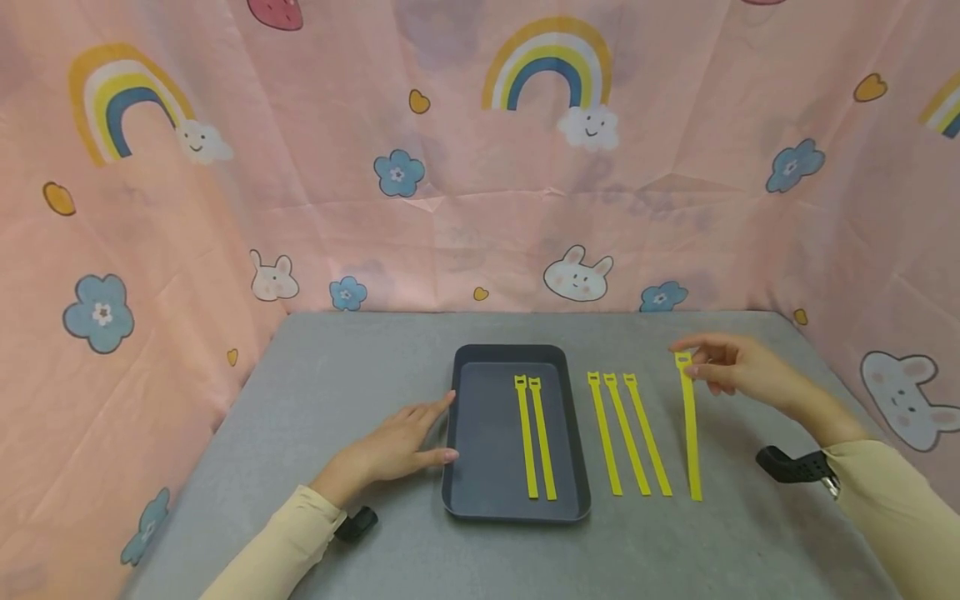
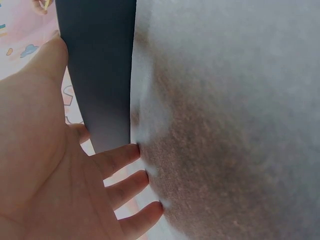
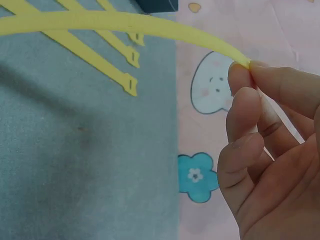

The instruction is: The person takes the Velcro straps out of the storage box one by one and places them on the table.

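A yellow hook-and-loop cable tie (image 1: 692,433) hangs from my right hand (image 1: 738,367), pinched at its slotted head between thumb and fingers. In the right wrist view the cable tie (image 3: 125,21) bows in a long curve from the fingertips. My left hand (image 1: 397,442) touches the left rim of a dark grey tray (image 1: 480,508), its fingers extended. In the left wrist view that hand (image 2: 45,145) lies beside the tray's outer wall (image 2: 102,75). Two cable ties (image 1: 536,437) lie side by side inside the tray, right of its middle.
Between the tray and my right hand, three more yellow cable ties (image 1: 628,433) lie in a row on the grey table (image 1: 360,350). A pink patterned cloth (image 1: 450,233) hangs behind the table and along both sides.
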Available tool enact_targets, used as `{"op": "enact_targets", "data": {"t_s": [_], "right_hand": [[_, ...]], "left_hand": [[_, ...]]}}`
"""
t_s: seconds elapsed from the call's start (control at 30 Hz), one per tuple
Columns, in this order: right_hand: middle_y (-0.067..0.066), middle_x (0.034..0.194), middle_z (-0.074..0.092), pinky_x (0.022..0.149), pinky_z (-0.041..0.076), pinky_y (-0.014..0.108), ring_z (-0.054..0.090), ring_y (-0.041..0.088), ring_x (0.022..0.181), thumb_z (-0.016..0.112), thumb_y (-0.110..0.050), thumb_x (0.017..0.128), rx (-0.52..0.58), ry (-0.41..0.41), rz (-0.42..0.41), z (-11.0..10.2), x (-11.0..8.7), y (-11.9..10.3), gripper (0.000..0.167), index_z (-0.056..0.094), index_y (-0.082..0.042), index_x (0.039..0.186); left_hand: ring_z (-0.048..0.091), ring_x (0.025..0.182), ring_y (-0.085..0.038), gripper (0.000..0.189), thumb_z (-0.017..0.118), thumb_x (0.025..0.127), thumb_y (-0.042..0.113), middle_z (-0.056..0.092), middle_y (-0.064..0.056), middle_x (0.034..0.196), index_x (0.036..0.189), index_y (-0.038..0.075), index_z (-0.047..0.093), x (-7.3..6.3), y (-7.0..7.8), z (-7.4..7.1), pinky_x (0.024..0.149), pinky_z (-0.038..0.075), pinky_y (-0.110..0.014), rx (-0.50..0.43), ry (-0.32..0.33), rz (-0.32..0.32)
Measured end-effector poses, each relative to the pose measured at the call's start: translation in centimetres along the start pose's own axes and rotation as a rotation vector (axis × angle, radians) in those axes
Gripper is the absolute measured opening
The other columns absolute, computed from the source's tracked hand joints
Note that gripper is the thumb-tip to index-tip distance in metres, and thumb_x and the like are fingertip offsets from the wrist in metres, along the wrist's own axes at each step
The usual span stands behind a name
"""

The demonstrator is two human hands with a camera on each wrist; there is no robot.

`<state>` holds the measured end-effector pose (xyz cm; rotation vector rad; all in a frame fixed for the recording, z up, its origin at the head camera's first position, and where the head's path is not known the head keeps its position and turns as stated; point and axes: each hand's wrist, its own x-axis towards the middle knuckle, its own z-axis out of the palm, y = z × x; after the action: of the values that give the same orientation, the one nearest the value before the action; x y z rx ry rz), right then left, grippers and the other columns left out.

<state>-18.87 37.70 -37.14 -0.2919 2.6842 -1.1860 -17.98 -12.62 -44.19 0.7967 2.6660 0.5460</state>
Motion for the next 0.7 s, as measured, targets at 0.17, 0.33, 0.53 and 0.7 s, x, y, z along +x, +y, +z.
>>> {"op": "enact_targets", "data": {"t_s": [0.17,0.33,0.53,0.7], "right_hand": [[0.004,0.088,0.06,0.053,0.044,0.031,0.055,0.023,0.063,0.064,-0.032,0.097,-0.018,0.005,-0.005,0.1,0.3,0.4,0.045,0.055,-0.013,0.136],[0.006,0.093,0.059,0.055,0.044,0.031,0.055,0.021,0.064,0.063,-0.035,0.097,-0.039,0.036,0.003,0.4,0.7,1.1,0.046,0.055,-0.013,0.138],[0.009,0.096,0.06,0.057,0.046,0.031,0.057,0.023,0.066,0.063,-0.035,0.097,-0.043,0.071,0.015,1.1,1.4,2.3,0.046,0.056,-0.014,0.138],[0.013,0.099,0.06,0.06,0.048,0.031,0.059,0.027,0.07,0.064,-0.036,0.097,-0.052,0.085,0.033,1.8,1.9,3.3,0.048,0.056,-0.013,0.138]], "left_hand": [[0.032,0.147,-0.039,0.088,0.054,0.093,0.062,0.034,-0.013,0.16,0.161,0.024,0.011,0.0,0.0,0.0,0.119,0.028,-0.057,-0.004,-0.002,-0.002],[0.031,0.148,-0.039,0.088,0.055,0.094,0.06,0.034,-0.013,0.16,0.161,0.024,0.011,0.0,0.0,0.0,0.119,0.028,-0.058,-0.012,0.002,-0.001],[0.032,0.147,-0.039,0.088,0.056,0.094,0.059,0.035,-0.013,0.16,0.161,0.023,0.012,0.0,0.1,0.0,0.119,0.028,-0.057,-0.014,0.001,-0.005],[0.033,0.147,-0.039,0.088,0.056,0.094,0.059,0.036,-0.013,0.159,0.161,0.023,0.012,-0.1,0.1,-0.1,0.118,0.029,-0.057,-0.01,0.008,0.003]]}}
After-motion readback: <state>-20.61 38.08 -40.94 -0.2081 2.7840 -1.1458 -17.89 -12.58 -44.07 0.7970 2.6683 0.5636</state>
